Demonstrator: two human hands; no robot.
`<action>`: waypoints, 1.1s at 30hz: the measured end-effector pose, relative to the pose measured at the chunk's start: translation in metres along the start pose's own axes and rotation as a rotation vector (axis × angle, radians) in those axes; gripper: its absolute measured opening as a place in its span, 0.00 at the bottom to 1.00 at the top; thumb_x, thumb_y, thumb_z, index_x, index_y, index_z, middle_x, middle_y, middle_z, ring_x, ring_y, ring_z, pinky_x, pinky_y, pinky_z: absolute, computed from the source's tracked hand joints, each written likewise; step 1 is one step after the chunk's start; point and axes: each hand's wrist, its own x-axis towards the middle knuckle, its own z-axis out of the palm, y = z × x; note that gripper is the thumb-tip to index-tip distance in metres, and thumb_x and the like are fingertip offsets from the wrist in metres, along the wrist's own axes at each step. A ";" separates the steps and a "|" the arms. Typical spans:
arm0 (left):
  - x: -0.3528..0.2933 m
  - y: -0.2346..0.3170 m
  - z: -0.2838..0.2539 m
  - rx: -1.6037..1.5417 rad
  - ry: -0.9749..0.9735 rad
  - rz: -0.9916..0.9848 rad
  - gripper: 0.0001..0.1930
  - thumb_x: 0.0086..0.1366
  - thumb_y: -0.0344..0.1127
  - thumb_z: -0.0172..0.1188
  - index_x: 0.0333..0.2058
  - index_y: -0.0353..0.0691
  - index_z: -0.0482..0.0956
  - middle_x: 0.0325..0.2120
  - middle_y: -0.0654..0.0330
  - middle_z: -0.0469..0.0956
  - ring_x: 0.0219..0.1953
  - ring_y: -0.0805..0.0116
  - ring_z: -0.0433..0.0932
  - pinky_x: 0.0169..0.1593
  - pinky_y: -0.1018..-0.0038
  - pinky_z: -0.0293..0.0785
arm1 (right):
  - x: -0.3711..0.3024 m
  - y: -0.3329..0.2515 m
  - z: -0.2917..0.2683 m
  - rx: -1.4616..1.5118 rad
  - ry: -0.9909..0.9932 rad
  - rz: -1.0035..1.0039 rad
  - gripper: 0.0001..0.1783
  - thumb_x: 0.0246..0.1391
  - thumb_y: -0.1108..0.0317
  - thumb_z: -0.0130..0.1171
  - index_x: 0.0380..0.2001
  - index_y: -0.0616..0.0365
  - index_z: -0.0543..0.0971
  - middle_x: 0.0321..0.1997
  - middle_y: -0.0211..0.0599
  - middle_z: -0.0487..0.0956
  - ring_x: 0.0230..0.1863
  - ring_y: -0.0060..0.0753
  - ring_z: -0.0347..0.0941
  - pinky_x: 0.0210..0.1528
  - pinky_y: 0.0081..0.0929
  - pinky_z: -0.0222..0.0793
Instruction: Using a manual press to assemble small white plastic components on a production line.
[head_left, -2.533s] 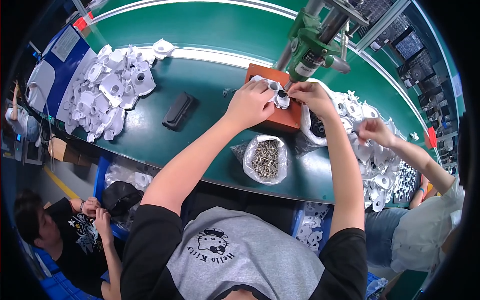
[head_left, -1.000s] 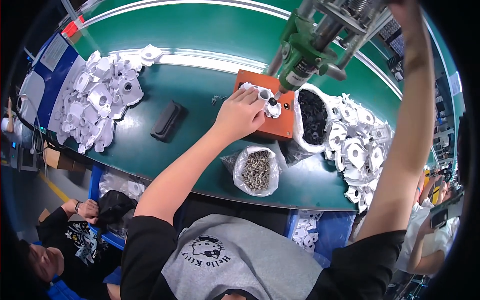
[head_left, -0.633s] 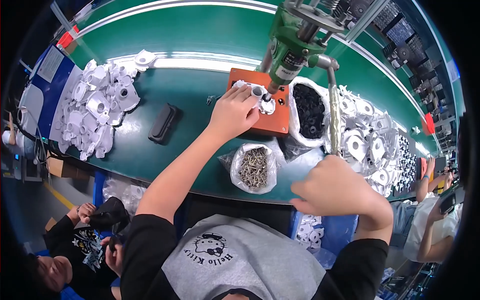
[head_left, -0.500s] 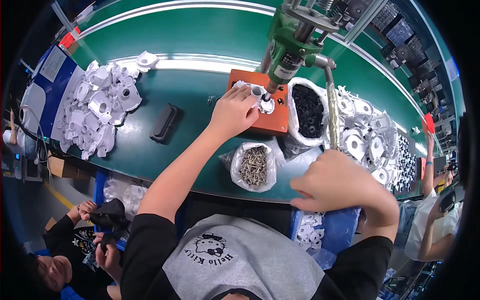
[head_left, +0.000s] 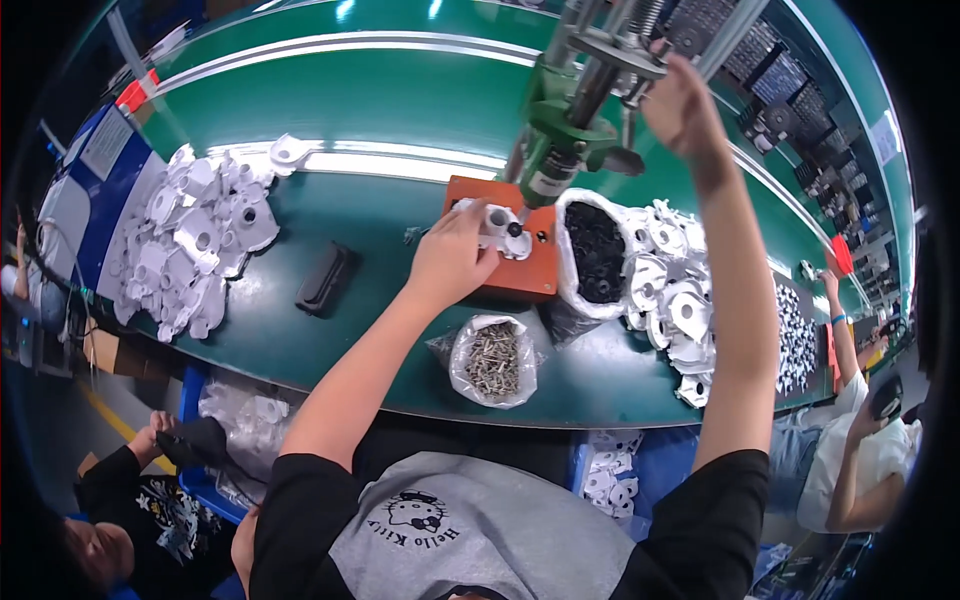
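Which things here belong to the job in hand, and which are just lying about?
Probably in the job:
white tubed plastic part under the left hand
orange rectangular block beneath it
green metal press
bagged small black pieces
bagged metal screws
heaped white plastic parts

Apparently just lying about:
black oblong case
tiny pale bits near the block

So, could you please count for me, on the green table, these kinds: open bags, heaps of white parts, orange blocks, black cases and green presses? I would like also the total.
Open bags: 2
Heaps of white parts: 2
Orange block: 1
Black case: 1
Green press: 1
Total: 7
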 end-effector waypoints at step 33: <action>0.103 -0.223 -0.043 -0.491 0.452 -0.552 0.44 0.56 0.30 0.61 0.66 0.45 0.44 0.54 0.39 0.67 0.42 0.58 0.76 0.48 0.69 0.71 | -0.265 0.081 -0.016 -1.639 0.210 0.278 0.29 0.39 0.73 0.64 0.49 0.57 0.70 0.64 0.48 0.63 0.65 0.52 0.56 0.64 0.41 0.52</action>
